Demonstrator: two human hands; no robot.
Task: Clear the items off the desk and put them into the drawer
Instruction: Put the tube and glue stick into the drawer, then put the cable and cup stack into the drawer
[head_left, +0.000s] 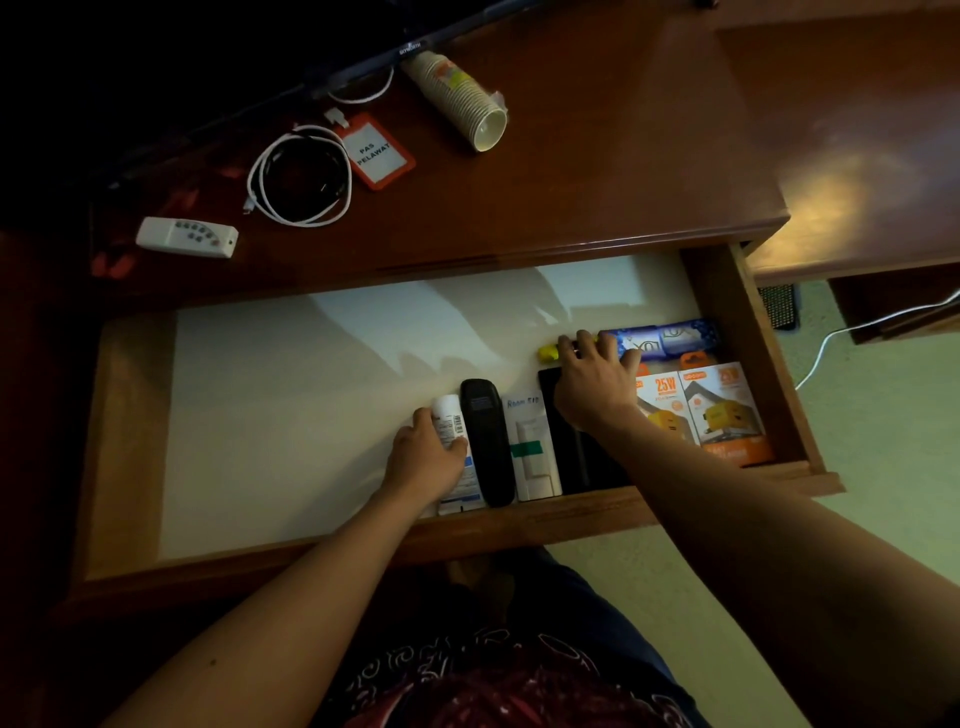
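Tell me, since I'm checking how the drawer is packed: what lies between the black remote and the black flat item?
In the head view, a white box with a green band lies between the black remote and the black flat item.

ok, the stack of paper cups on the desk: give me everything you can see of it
The stack of paper cups lies on its side on the brown desk top, far from the open drawer. It is cream-white, many cups nested, with a colourful print near the far end and what looks like a clear sleeve around it. The open mouth faces the camera; the far end sits under the dark screen edge. Neither hand touches it.
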